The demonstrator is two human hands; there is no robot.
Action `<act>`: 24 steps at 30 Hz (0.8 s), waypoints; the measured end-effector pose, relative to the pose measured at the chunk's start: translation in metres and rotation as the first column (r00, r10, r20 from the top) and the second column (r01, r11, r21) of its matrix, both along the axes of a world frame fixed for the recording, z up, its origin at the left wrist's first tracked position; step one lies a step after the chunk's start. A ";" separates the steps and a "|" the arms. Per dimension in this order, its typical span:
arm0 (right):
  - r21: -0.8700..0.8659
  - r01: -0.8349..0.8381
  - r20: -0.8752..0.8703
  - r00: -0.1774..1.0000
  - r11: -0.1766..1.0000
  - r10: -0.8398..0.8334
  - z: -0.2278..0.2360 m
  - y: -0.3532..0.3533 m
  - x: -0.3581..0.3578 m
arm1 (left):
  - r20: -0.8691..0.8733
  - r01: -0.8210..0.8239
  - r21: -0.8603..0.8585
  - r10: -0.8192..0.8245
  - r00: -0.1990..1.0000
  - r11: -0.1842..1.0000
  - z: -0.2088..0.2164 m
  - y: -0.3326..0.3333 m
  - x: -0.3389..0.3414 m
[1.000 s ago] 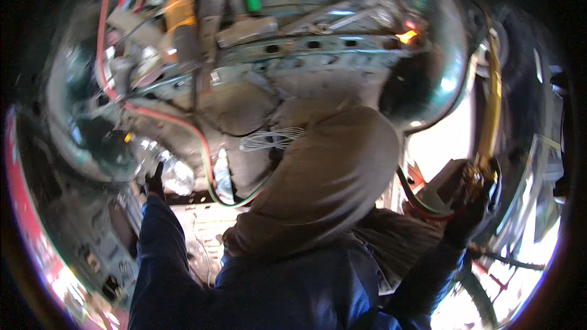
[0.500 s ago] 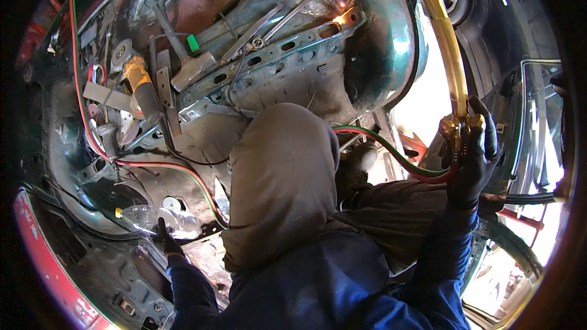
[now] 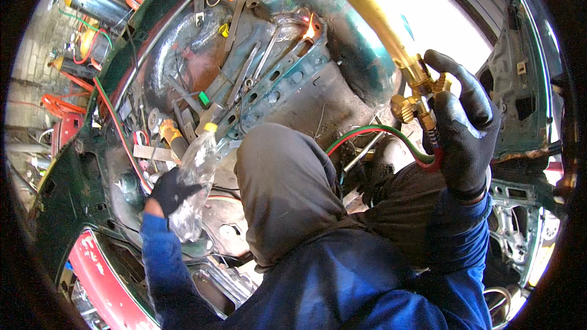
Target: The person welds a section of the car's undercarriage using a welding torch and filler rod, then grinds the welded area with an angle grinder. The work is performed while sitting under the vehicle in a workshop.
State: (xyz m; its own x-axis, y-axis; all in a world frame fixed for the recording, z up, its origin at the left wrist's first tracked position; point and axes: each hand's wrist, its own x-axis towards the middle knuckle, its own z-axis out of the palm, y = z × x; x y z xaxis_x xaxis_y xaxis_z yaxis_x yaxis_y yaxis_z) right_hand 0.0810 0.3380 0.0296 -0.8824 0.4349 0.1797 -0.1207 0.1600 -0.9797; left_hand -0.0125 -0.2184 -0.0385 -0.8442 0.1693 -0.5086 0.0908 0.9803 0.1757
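Note:
A clear plastic bottle [image 3: 199, 157] with a yellow cap is in my gloved left hand [image 3: 172, 192], raised off the car floor, its cap end pointing away from me. My gloved right hand [image 3: 468, 131] is closed around the valve end of a brass gas torch [image 3: 391, 43], whose tip runs out of the top edge. Red and green hoses [image 3: 370, 128] trail from the torch behind my knee. An orange flame [image 3: 312, 27] burns on the metal at the far end of a perforated green rail [image 3: 272, 90]. The fingers of my left hand are partly blurred.
An orange angle grinder [image 3: 173, 137] lies on the floor pan among hand tools, left of the rail. Gas cylinders [image 3: 101, 5] are at the far left. A red panel [image 3: 104, 275] is at the lower left; a dark car door [image 3: 523, 73] stands on the right.
My left hand has taken hold of the bottle, lifted it from the floor and swung its cap end away from me. The torch in my right hand looks nearer; the whole view has shifted.

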 end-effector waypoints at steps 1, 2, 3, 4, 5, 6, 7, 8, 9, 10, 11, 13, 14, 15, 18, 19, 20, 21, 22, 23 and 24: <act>-0.038 -0.001 -0.022 1.000 0.999 0.000 0.005 0.000 0.003 | -0.058 0.147 -0.013 -0.147 0.987 0.989 -0.016 -0.008 -0.027; -0.058 0.008 -0.026 1.000 0.998 -0.009 0.006 0.000 0.007 | 0.032 0.179 -0.160 -0.176 0.984 0.971 -0.011 0.034 -0.055; -0.084 0.010 -0.055 0.998 0.996 -0.014 0.003 0.002 0.008 | -0.005 0.222 -0.197 -0.228 0.974 0.955 -0.009 0.042 -0.076; -0.087 0.004 -0.046 0.999 0.996 -0.008 0.004 0.004 0.010 | 0.008 0.334 -0.283 -0.346 0.938 0.899 -0.015 0.045 -0.103; -0.076 0.008 -0.025 1.000 0.997 -0.010 0.004 0.007 0.014 | 0.034 0.380 -0.318 -0.390 0.920 0.869 -0.007 0.081 -0.120; -0.066 0.008 -0.008 1.000 0.998 -0.009 0.005 0.009 0.017 | 0.049 0.401 -0.390 -0.416 0.908 0.829 -0.012 0.096 -0.140; -0.066 0.008 0.004 1.000 0.998 -0.008 0.006 0.011 0.018 | -0.073 0.422 -0.361 -0.476 0.876 0.832 -0.007 0.107 -0.150; -0.112 -0.022 -0.009 1.000 0.993 0.021 0.006 0.008 0.016 | -0.088 0.469 -0.319 -0.518 0.851 0.824 -0.020 0.072 -0.184; -0.108 -0.010 0.019 1.000 0.994 0.012 0.006 0.011 0.019 | -0.023 0.477 -0.300 -0.506 0.862 0.826 -0.006 0.117 -0.188; -0.120 0.000 0.034 0.999 0.993 0.004 0.008 0.013 0.022 | 0.039 0.483 -0.282 -0.493 0.869 0.829 0.009 0.166 -0.186; -0.154 -0.005 0.032 0.999 0.988 0.011 0.010 0.012 0.023 | -0.003 0.496 -0.334 -0.527 0.850 0.802 0.014 0.180 -0.191; -0.168 -0.008 0.032 0.999 0.986 0.014 0.009 0.012 0.023 | 0.015 0.504 -0.417 -0.548 0.836 0.757 0.017 0.209 -0.202; -0.149 -0.005 0.026 1.000 0.989 0.009 0.010 0.014 0.024 | 0.085 0.544 -0.416 -0.564 0.821 0.729 0.024 0.233 -0.207; -0.142 -0.007 0.021 1.000 0.990 0.010 0.009 0.014 0.024 | 0.049 0.530 -0.445 -0.572 0.819 0.722 0.034 0.249 -0.199; -0.135 -0.020 0.004 1.000 0.991 0.021 0.007 0.014 0.022 | 0.029 0.519 -0.533 -0.599 0.801 0.668 0.041 0.262 -0.206; -0.137 -0.023 0.002 1.000 0.990 0.024 0.008 0.014 0.021 | 0.053 0.527 -0.557 -0.606 0.794 0.642 0.043 0.265 -0.211; -0.136 -0.021 0.001 1.000 0.990 0.022 0.009 0.013 0.022 | 0.076 0.537 -0.578 -0.614 0.785 0.615 0.046 0.269 -0.214; -0.134 -0.019 0.003 1.000 0.991 0.020 0.009 0.015 0.022 | 0.094 0.525 -0.585 -0.592 0.800 0.618 0.049 0.275 -0.215; -0.134 -0.015 0.007 1.000 0.991 0.016 0.010 0.016 0.023 | 0.098 0.528 -0.595 -0.597 0.796 0.606 0.051 0.279 -0.215; -0.138 -0.018 0.005 1.000 0.990 0.019 0.010 0.016 0.023 | 0.102 0.526 -0.610 -0.599 0.794 0.593 0.055 0.280 -0.216; -0.144 -0.018 0.004 1.000 0.989 0.019 0.009 0.016 0.023 | 0.107 0.523 -0.625 -0.600 0.793 0.580 0.058 0.280 -0.217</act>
